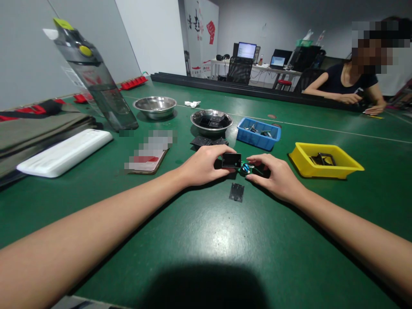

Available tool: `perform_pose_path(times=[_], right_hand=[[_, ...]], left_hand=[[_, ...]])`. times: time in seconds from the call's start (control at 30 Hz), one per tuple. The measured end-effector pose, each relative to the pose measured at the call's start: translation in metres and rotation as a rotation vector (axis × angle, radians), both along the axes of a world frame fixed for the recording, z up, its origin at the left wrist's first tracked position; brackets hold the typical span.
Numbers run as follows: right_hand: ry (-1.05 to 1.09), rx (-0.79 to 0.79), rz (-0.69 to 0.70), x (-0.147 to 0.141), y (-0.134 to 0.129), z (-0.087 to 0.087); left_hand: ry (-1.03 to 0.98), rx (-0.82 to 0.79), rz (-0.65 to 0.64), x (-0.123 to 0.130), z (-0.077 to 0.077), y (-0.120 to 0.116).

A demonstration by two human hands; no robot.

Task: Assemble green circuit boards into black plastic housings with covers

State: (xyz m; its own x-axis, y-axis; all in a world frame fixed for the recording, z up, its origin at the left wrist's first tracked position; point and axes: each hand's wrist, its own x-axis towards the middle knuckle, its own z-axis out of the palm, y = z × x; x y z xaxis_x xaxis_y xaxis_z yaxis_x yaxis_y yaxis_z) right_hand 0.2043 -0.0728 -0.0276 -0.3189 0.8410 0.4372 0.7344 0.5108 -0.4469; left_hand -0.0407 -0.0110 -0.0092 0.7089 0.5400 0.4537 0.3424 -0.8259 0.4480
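Note:
Thumb and fingers of my left hand (209, 164) grip a small black plastic box (231, 160), its hollow side facing me. Just right of it, my right hand (272, 174) pinches a small green circuit board (246, 168) with a blue part on it. The board's left end is close against the box; I cannot tell whether it has entered. A flat black cover plate (237, 192) lies on the table below the box. Behind my left hand are several black plastic plates (209, 142), and a steel bowl (211, 128) holding black box pieces.
A blue tray (258, 141) with small parts and a yellow bin (328, 171) with black pieces stand behind and right. Another steel bowl (155, 112), a phone (149, 156), a water bottle (99, 86) and a white bar-shaped case (66, 152) are leftward. A person (349, 86) sits across the green table.

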Motion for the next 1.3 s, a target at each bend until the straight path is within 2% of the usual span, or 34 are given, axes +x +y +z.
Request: perform_pose_path(times=[0.2,0.53,0.83,1.07,1.3], right_hand=[[0.005,-0.009,-0.003,-0.0025,-0.0012,0.0009],[0.108,0.11,-0.031,0.001,-0.0062,0.0037],[0.096,0.049,-0.016,0.0006,-0.0057,0.0031],[0.097,0.032,-0.021,0.0004,-0.0054,0.0034],[0.275,-0.107,-0.054,0.0008,-0.0063,0.0002]], left_hand=[[0.011,0.002,0.02,0.0005,-0.001,0.0003],[0.014,0.008,0.027,-0.0006,0.0007,-0.0012],[0.024,0.001,0.02,-0.0014,0.0013,-0.0019],[0.089,-0.049,0.105,-0.0002,-0.0002,-0.0012],[0.087,-0.019,0.141,-0.0001,-0.004,0.0001]])
